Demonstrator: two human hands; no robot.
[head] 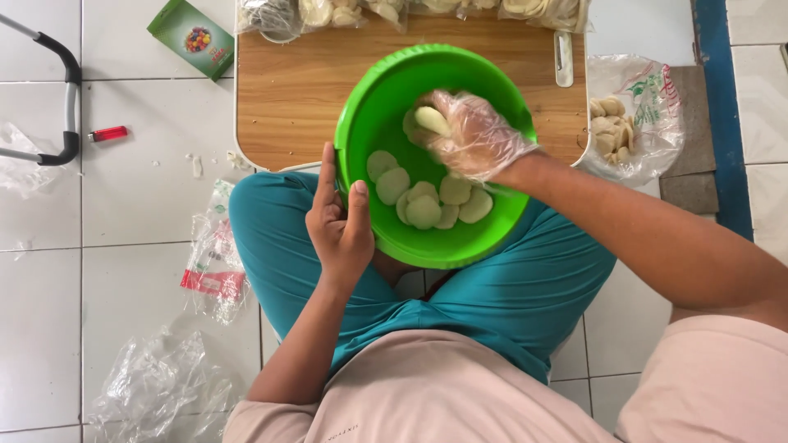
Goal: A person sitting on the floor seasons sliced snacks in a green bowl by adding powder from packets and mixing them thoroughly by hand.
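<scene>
the gloved right hand [472,135] has its grip closed around a pale dough disc [432,121] inside the green bowl [369,115], which rests on the lap while the bare left hand [341,226], fingers loose and holding nothing, steadies its rim.

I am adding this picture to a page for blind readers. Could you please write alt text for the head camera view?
A seated person's right hand, in a clear plastic glove, lifts pale round crackers from a green bowl on their lap; the bare left hand steadies the bowl's rim. A low wooden table and plastic bags lie around on the white tiled floor.
</scene>
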